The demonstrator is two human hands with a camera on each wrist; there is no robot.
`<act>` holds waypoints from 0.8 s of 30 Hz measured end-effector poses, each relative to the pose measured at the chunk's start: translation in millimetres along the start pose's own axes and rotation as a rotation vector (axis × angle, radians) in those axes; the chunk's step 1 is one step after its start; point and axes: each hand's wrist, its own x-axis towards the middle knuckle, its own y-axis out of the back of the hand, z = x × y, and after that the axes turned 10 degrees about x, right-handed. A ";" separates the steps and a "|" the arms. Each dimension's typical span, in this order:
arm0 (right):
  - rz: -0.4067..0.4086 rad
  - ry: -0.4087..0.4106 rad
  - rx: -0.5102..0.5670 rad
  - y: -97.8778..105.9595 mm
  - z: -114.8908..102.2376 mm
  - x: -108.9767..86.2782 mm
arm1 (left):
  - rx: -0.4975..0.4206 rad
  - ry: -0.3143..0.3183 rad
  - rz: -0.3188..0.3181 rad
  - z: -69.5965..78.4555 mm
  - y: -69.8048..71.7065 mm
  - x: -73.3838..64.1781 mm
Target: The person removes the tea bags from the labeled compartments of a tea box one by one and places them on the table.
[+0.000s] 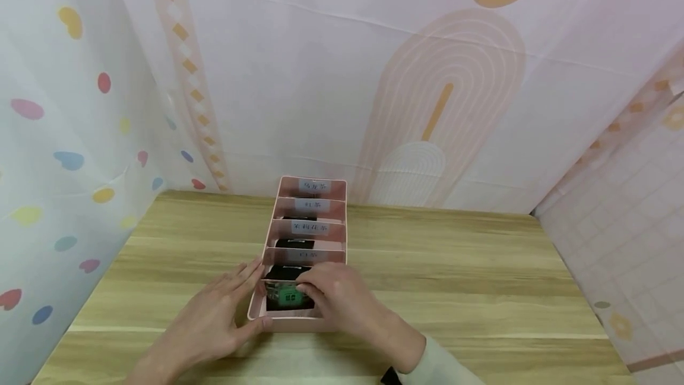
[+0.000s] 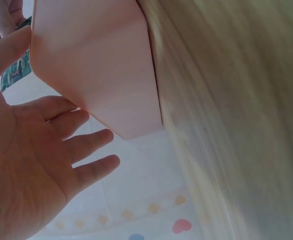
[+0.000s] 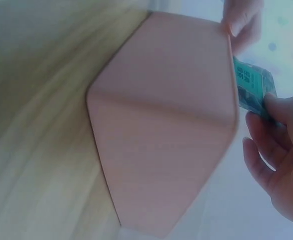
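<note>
A long pink divided box [image 1: 299, 325] stands on the table, its compartments in a row. At the nearest compartment my right hand [image 1: 347, 302] pinches a small green-and-dark packet [image 1: 290, 296] between thumb and fingers. In the right wrist view the packet [image 3: 250, 82] shows above the box rim, green label outward. My left hand [image 1: 214, 314] lies along the box's near left corner. Its thumb touches the front rim, and its fingers [image 2: 89, 145] stretch loosely beside the side wall.
Black items [image 1: 295, 244] lie in compartments farther back. White labels [image 1: 315, 186] with writing mark the dividers. The wooden table [image 1: 454, 278] extends to both sides, and patterned cloth [image 1: 299, 76] hangs behind it. A small black thing [image 1: 391, 376] shows at the bottom edge by the right sleeve.
</note>
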 end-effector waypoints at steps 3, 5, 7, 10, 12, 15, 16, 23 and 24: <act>0.018 -0.007 -0.003 5.4 2.3 1.7 | -0.003 -0.001 0.005 -0.4 -0.8 0.2; 0.028 -0.016 -0.009 9.6 3.7 2.5 | -0.003 -0.001 0.005 -0.6 -1.0 -0.1; 0.045 -0.016 -0.005 14.4 5.4 3.5 | -0.005 0.000 0.005 -0.7 -0.8 -0.4; 0.084 -0.009 0.003 23.2 8.8 4.9 | -0.007 -0.001 0.003 -0.7 -0.5 -0.3; 0.111 -0.003 0.002 29.9 11.6 5.7 | -0.007 -0.004 0.005 -0.6 -0.5 0.1; 0.147 -0.013 -0.014 40.3 16.2 5.8 | -0.003 -0.011 0.010 -0.3 -0.8 0.6; 0.156 -0.021 -0.020 44.2 17.3 6.0 | -0.002 -0.013 0.011 -0.3 -0.8 0.7; 0.205 -0.095 -0.064 69.7 24.9 7.0 | -0.003 -0.011 0.011 -0.3 0.0 0.4; 0.209 -0.103 -0.066 72.7 25.9 6.8 | -0.003 -0.010 0.011 -0.3 0.0 0.2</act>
